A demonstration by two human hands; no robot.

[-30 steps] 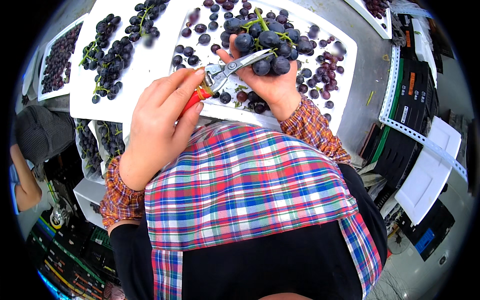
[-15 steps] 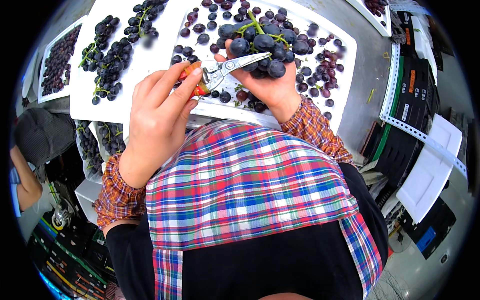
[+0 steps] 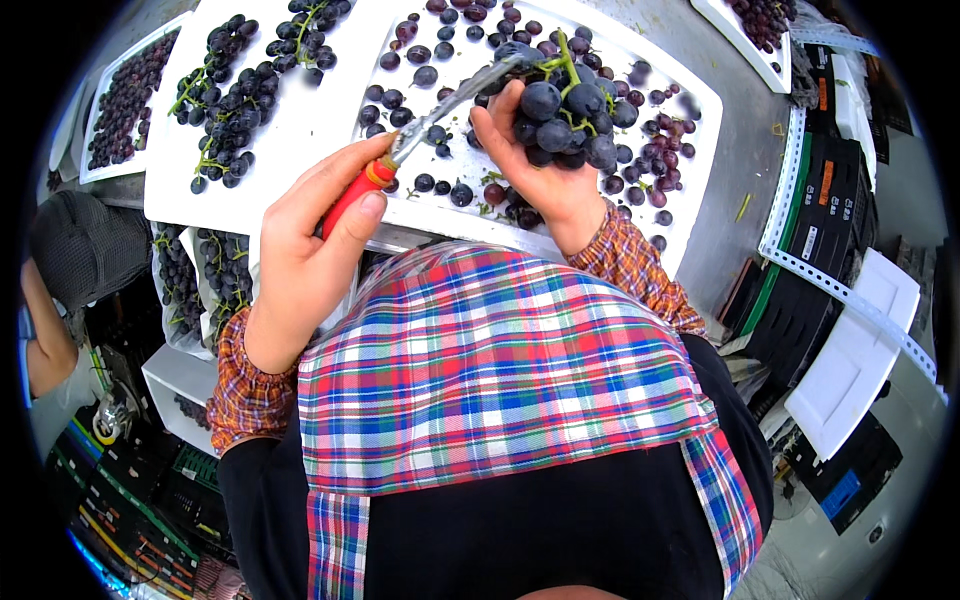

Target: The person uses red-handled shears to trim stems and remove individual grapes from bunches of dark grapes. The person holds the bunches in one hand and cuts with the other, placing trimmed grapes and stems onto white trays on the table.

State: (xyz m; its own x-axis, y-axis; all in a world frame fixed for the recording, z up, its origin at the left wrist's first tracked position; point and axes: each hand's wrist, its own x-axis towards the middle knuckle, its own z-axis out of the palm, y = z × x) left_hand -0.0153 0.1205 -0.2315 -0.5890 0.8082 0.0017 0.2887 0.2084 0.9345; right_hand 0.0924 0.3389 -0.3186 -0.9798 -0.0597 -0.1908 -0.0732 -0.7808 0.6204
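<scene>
My left hand (image 3: 310,245) is closed round red-handled pruning shears (image 3: 365,185), their metal blades angled up toward the upper left side of a dark grape bunch (image 3: 565,120); the blade tips are blurred. My right hand (image 3: 550,200) cradles that bunch from beneath, fingers curled up its left side, green stems on top. Both hands are over a white foam tray (image 3: 695,165) scattered with loose dark and reddish grapes. To its left, several trimmed bunches (image 3: 235,115) lie on a white foam surface (image 3: 290,160).
More grape trays stand at far left (image 3: 100,155) and top right (image 3: 755,30). Hanging bunches or bagged grapes (image 3: 180,280) sit below the table edge. Black crates (image 3: 820,200) and a white foam lid (image 3: 850,355) are at right. Another person's arm (image 3: 45,330) shows at left.
The shears have swung up from across the bunch's front toward its upper left, blades now steeper. The bunch in my right hand has turned and shifted slightly right.
</scene>
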